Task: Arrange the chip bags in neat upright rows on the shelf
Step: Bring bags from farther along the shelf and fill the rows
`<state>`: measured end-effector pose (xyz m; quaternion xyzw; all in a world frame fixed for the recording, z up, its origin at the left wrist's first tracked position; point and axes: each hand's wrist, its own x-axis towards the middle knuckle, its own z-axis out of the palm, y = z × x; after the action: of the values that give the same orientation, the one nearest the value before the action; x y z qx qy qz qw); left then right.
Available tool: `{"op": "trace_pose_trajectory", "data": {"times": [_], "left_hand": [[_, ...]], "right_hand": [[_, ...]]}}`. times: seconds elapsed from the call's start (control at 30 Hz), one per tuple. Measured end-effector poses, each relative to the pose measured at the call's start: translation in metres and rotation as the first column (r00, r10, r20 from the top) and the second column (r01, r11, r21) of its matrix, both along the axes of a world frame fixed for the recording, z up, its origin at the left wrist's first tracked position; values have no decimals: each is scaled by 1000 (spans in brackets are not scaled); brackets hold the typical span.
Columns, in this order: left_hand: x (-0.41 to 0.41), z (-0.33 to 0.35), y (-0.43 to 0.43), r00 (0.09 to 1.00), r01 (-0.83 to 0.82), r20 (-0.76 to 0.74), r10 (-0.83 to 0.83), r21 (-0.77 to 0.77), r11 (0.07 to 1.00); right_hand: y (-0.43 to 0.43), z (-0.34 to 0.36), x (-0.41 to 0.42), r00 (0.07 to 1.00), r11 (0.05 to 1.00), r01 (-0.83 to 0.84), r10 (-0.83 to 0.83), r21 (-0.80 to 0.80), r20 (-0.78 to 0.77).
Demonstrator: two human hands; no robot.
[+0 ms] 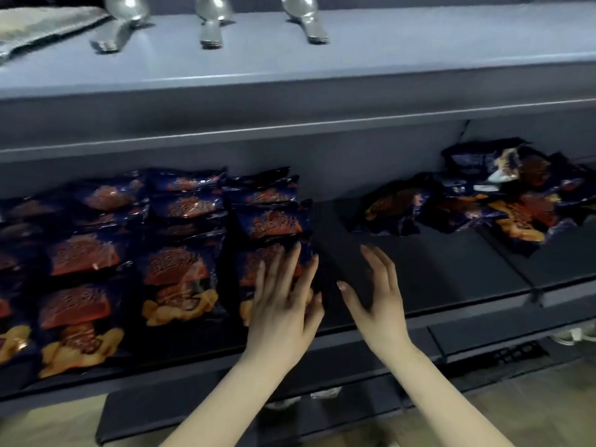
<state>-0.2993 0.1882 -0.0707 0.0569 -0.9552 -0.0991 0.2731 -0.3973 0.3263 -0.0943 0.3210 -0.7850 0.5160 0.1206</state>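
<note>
Our left hand [283,304] presses flat on the front bag [274,279]; our right hand [377,301] hovers open over the shelf [435,272], holding nothing.

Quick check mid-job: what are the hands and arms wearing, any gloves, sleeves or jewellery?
Both are bare. The left hand and right hand have no gloves, and no ring, watch or bracelet shows. The forearms are uncovered to the frame's bottom edge; no sleeve is in view. The fingernails look fairly long.

You're in a shop: identical chip bags [180,275] stocked in rows on a grey display shelf [419,272].
</note>
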Motion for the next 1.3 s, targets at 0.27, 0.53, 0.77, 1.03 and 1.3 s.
{"op": "trace_pose_trajectory", "data": {"times": [0.27,0.53,0.77,1.03,1.3], "left_hand": [[-69,0,62,996,80,-29,-79,34,996],[-156,8,95,983,-3,185,-5,43,999],[-219,5,99,960,1,278,-12,39,999],[-233,-18,118,926,13,375,35,-124,992],[-235,-26,127,915,-36,392,100,-166,985]], "right_hand": [[70,19,-63,982,977,170,-157,125,-107],[109,26,-129,975,892,196,-132,408,-179],[140,7,-166,987,783,150,-86,604,-133],[166,-8,-184,996,734,65,-7,676,-88],[171,-13,-184,997,751,16,37,660,-66]]}}
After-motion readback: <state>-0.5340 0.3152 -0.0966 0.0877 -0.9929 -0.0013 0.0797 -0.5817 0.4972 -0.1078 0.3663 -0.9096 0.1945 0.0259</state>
